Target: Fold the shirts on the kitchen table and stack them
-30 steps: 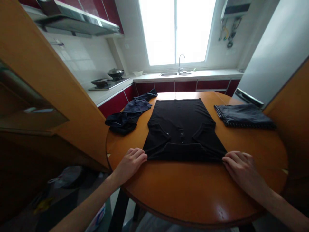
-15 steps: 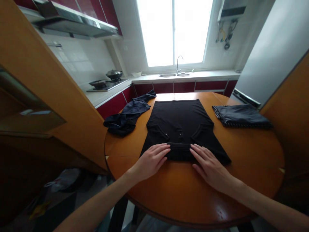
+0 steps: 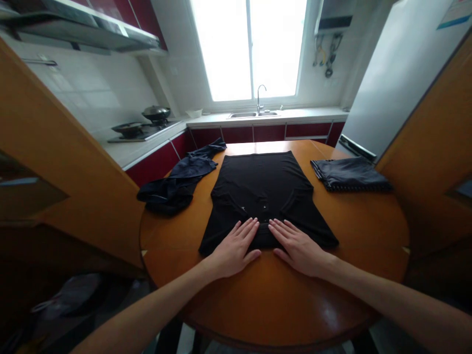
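A black shirt [image 3: 258, 179] lies spread on the round wooden table [image 3: 280, 305], its sleeves folded inward and small buttons showing near its front. At the edge closest to me, the collar part is partly covered by my hands. My left hand [image 3: 236, 248] rests flat on that near edge, fingers stretched out and thumb pointing inward. Mirroring it, my right hand [image 3: 297, 248] lies flat on the same edge with its fingers extended. The fingertips of both hands are close together, with a narrow strip of black cloth between them.
Crumpled dark blue clothing [image 3: 180, 179] lies at the table's left. A folded dark garment [image 3: 350, 174] sits at the right. Behind are a counter with a sink [image 3: 254, 114], a stove with a lidded pan [image 3: 157, 114], and a fridge [image 3: 383, 78].
Both hands have moved closer together along the shirt's near edge, lying flatter on it. The camera view has turned slightly to the right.
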Demonstrator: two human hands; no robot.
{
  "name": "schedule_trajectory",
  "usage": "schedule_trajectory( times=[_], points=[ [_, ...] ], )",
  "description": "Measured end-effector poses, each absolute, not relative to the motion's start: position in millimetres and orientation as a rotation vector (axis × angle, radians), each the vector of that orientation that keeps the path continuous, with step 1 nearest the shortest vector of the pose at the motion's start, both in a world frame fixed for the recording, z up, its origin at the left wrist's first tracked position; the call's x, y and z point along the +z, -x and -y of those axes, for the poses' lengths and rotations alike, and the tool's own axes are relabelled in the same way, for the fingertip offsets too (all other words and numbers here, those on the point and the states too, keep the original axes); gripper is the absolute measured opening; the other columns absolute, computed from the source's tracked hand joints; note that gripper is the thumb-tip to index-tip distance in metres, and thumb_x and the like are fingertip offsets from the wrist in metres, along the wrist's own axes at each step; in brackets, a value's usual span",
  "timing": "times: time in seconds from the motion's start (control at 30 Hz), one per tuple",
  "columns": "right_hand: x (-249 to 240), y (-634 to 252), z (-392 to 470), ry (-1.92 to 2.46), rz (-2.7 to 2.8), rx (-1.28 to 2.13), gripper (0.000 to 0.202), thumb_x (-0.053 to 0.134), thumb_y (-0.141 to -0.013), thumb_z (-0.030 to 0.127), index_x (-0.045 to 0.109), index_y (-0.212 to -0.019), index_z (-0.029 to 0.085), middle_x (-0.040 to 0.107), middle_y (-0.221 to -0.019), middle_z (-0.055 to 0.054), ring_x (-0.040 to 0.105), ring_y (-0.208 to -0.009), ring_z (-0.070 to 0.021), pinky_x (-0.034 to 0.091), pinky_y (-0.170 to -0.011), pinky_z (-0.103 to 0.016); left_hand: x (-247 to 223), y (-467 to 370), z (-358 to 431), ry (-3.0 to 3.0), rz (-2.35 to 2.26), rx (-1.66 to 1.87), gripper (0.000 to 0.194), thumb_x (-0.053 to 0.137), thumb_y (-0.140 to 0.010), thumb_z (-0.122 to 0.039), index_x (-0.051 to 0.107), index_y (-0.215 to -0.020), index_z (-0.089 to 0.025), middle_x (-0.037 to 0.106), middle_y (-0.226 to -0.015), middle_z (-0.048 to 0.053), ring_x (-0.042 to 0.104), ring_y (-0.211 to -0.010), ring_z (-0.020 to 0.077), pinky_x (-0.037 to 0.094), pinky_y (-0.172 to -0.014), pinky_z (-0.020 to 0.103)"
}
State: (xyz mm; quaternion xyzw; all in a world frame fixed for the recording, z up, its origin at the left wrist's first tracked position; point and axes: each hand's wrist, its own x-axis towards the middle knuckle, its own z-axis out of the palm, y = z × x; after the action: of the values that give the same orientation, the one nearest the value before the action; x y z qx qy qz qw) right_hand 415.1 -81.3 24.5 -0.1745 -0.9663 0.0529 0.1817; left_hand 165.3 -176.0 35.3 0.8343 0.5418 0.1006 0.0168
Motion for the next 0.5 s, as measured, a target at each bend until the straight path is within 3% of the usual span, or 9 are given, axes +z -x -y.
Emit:
schedule_trajectory(
  times=[0.17, 0.3, 0.4, 0.5],
  points=[
    [23, -420, 71, 0.471, 2.706, -0.024, 0.059, 0.049, -0.096, 0.015, 0.038, -0.153, 0.011, 0.050, -0.151, -0.017, 0.045, -0.141, -0.0276, 0.036, -0.119, -0.050, 38, -168, 170, -2.615, -1.718, 0.316, 0.068, 0.050, -0.101, -0.046, 0.028, -0.156, -0.015, 0.038, -0.159, 0.016, 0.032, -0.149, 0.0270, 0.027, -0.121, 0.048],
    [27, -426, 68, 0.396, 2.716, -0.114, 0.067, 0.041, -0.090, 0.001, 0.035, -0.155, 0.011, 0.052, -0.149, -0.015, 0.048, -0.139, -0.0250, 0.035, -0.120, -0.048, 39, -169, 167, -2.710, -1.719, 0.368, 0.063, 0.053, -0.101, -0.039, 0.032, -0.154, -0.014, 0.046, -0.154, 0.017, 0.041, -0.145, 0.0276, 0.034, -0.118, 0.045],
    [29, -430, 67, 0.398, 2.720, -0.159, 0.069, 0.039, -0.085, -0.003, 0.039, -0.153, 0.011, 0.054, -0.148, -0.014, 0.048, -0.139, -0.0250, 0.035, -0.119, -0.049, 44, -169, 171, -2.794, -1.698, 0.299, 0.057, 0.045, -0.102, -0.021, 0.029, -0.156, -0.016, 0.042, -0.157, 0.015, 0.037, -0.147, 0.0267, 0.035, -0.117, 0.044],
    [30, -440, 63, 0.425, 2.722, -0.220, 0.069, 0.037, -0.083, -0.006, 0.046, -0.149, 0.012, 0.054, -0.149, -0.013, 0.045, -0.141, -0.0247, 0.034, -0.120, -0.050, 53, -162, 180, -2.813, -1.664, 0.209, 0.064, 0.033, -0.097, -0.004, 0.023, -0.159, -0.018, 0.038, -0.160, 0.010, 0.032, -0.149, 0.0217, 0.033, -0.119, 0.041]
  ],
)
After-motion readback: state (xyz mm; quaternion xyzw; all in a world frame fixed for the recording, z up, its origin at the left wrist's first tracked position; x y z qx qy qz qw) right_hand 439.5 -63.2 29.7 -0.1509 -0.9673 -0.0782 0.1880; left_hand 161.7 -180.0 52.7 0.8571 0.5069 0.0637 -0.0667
